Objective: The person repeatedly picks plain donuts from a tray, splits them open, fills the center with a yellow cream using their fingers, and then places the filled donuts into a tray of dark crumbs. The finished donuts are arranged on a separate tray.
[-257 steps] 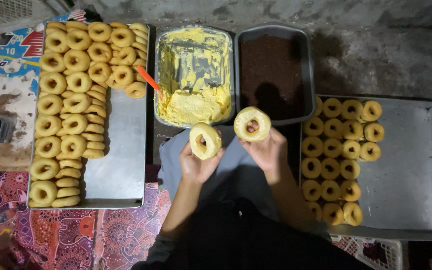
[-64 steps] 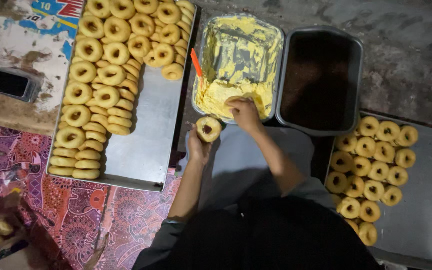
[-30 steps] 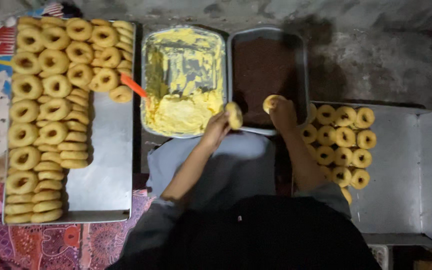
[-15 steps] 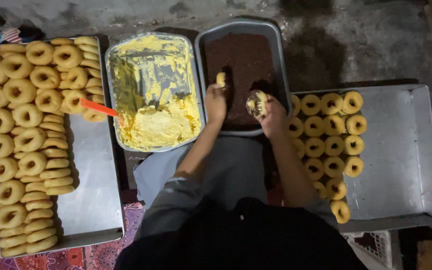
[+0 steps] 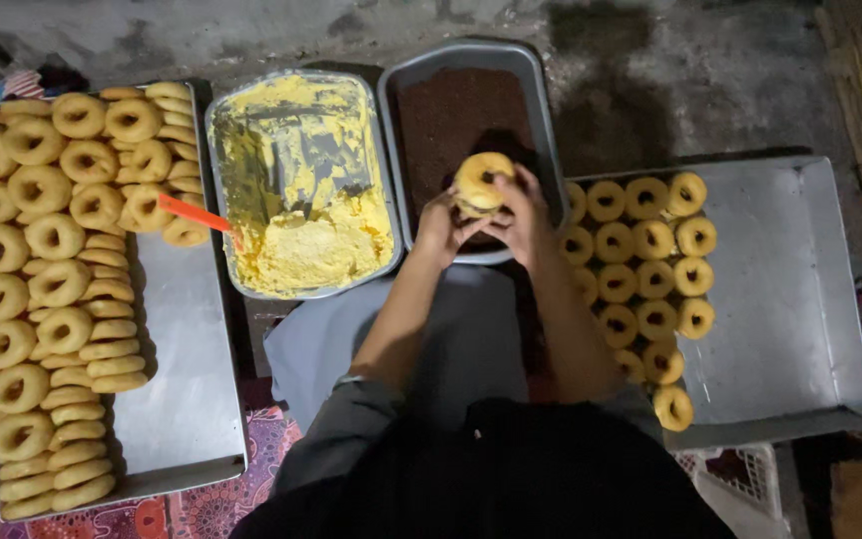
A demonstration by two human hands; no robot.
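Together, both hands (image 5: 481, 225) pinching ring-shaped doughnut (image 5: 483, 180)

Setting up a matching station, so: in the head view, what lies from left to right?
Tray of plain doughnuts → orange-handled spatula → pan of yellow cream → pan of brown crumbs → tray of filled doughnuts.

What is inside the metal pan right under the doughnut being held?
The pan holds a dark brown crumbly layer. Both hands, left hand and right hand, with the doughnut, cover its near part.
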